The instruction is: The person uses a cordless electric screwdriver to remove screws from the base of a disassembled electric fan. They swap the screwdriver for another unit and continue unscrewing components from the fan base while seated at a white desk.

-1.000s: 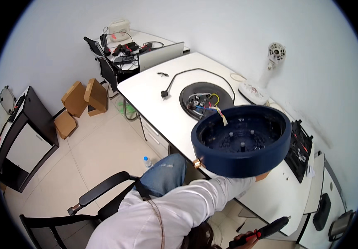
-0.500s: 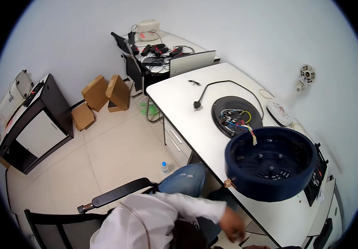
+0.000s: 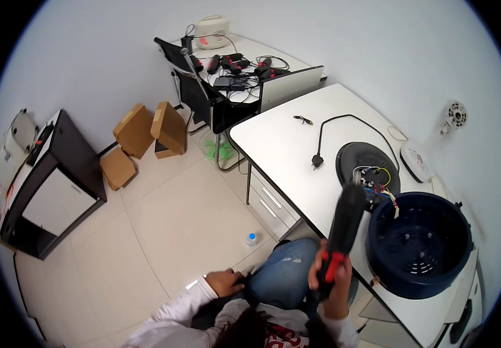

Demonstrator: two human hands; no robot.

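My right hand [image 3: 336, 284] grips a black and red electric screwdriver [image 3: 345, 223], held upright in front of the desk's near edge. Behind its upper end lies a round black appliance base [image 3: 352, 156], with exposed coloured wires and a black power cord [image 3: 349, 116] ending in a plug. A dark blue round housing [image 3: 387, 272], open at the top and slotted in its floor, stands to the right of the tool. Low on the left, my left hand [image 3: 224, 283] is beside my jeans-clad leg, fingers curled at something dark that I cannot make out.
The white desk [image 3: 285, 139] carries a short black cable [image 3: 303, 120] and a white lid-like part [image 3: 416, 162]. A second desk behind holds several black-red tools and a white rice cooker [image 3: 211, 32]. On the floor are cardboard boxes [image 3: 169, 127] and a bottle [image 3: 251, 239].
My right hand has come up into view with the screwdriver. My left hand has moved from the lower right to beside my leg. The whole view has shifted.
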